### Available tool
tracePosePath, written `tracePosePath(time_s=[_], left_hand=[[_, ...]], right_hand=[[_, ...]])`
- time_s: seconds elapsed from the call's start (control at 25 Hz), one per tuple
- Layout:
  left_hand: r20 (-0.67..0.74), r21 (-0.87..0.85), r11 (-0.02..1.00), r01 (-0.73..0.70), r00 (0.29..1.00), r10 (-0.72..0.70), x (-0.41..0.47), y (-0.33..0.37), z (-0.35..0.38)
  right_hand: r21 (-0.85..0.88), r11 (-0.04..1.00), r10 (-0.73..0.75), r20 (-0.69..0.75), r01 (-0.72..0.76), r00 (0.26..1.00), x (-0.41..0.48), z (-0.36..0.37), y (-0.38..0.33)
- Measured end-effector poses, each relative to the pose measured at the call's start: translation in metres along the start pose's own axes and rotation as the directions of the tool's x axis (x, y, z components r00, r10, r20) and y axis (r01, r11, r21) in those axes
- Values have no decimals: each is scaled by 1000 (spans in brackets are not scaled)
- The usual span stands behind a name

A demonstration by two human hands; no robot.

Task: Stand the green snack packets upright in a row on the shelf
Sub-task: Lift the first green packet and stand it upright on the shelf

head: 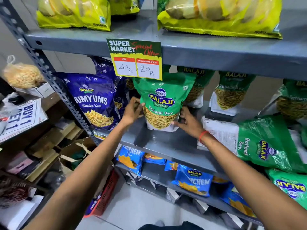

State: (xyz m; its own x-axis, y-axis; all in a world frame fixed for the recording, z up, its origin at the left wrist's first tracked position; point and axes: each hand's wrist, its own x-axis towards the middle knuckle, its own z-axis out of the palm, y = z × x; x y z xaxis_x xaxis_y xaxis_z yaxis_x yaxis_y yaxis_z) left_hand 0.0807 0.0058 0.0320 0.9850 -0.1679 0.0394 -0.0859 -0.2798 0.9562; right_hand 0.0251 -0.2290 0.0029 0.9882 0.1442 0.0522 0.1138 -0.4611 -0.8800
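Observation:
A green Ratlami Sev packet (162,100) stands upright on the grey middle shelf (159,141), below the price tag. My left hand (132,110) grips its left side. My right hand (187,121) holds its lower right corner, thumb on the front. Behind it, to the right, three green packets stand upright: one (196,83) close behind, one (230,92) further right, one (292,98) at the frame edge. Another green packet (255,143) lies flat on the shelf at the right. One more green packet (290,186) sticks out at the lower right.
Purple Humyums packets (93,98) stand to the left of the held packet. A yellow price tag (135,59) hangs from the shelf above, which carries yellow packets (219,15). Blue packets (192,181) fill the shelf below. Boxes and a sign (25,117) crowd the left.

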Motion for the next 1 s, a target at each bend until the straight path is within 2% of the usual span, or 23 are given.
tracePosePath(time_s=[0.04,0.16,0.24,0.32,0.4,0.52,0.64,0.72,0.8,0.92,1.0], left_hand=[[26,-21,1000,23,999,-22,-1,-3,-1],[136,-48,989,142,981,-135,-6,-18,-1],[61,-96,980,173,984,-168,-9,-27,0],[-109,-148,981,126,984,-143,-8,-33,-4],[-214,-95,991,95,970,-114,-9,-39,-14],[-298,61,991,119,950,-96,-14,-49,-26],[-301,105,988,112,950,-76,-15,-50,-29],[-295,103,989,108,953,-74,-15,-49,-30],[-306,177,980,85,952,-27,-15,-49,-30],[-313,287,958,18,947,76,-14,-53,-28],[-339,313,950,15,936,96,-14,-55,-26]], right_hand=[[50,997,50,20,-51,999,1,3,1],[45,990,131,33,-132,991,8,13,3],[-33,991,128,-39,-130,991,12,21,1],[-106,987,109,-110,-121,988,10,36,-5],[-144,982,98,-179,-125,979,6,56,-11],[-116,984,102,-252,-134,962,1,72,-11],[-42,996,57,-303,-74,951,0,69,-7],[-109,993,15,-321,-53,947,1,66,-8],[-205,978,-27,-328,-43,944,-1,66,-10],[-225,973,-42,-365,-45,930,-6,69,-7],[-215,974,-14,-372,-71,928,-9,69,-7]])
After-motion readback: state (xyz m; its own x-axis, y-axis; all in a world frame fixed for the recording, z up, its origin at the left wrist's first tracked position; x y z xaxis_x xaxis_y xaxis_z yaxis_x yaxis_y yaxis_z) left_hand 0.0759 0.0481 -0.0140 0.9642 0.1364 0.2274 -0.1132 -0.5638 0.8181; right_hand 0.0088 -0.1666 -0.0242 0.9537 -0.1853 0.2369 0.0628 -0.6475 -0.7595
